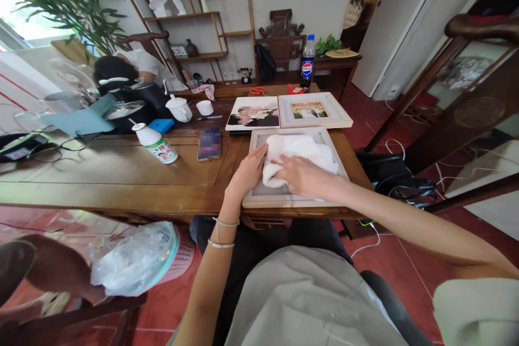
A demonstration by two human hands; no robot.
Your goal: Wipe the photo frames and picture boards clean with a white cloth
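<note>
A pale wooden picture frame lies flat at the near edge of the wooden table. A white cloth is bunched on its glass. My right hand lies flat on the cloth, fingers stretched out and pressing it down. My left hand rests on the frame's left side, fingers extended, touching the cloth's left end. Behind this frame lie a second framed photo and an unframed photo print.
A phone and a small white bottle lie left of the frame. Further left are a white teapot, a cup and kettles. A cola bottle stands at the back. A bin with a plastic bag sits on the floor.
</note>
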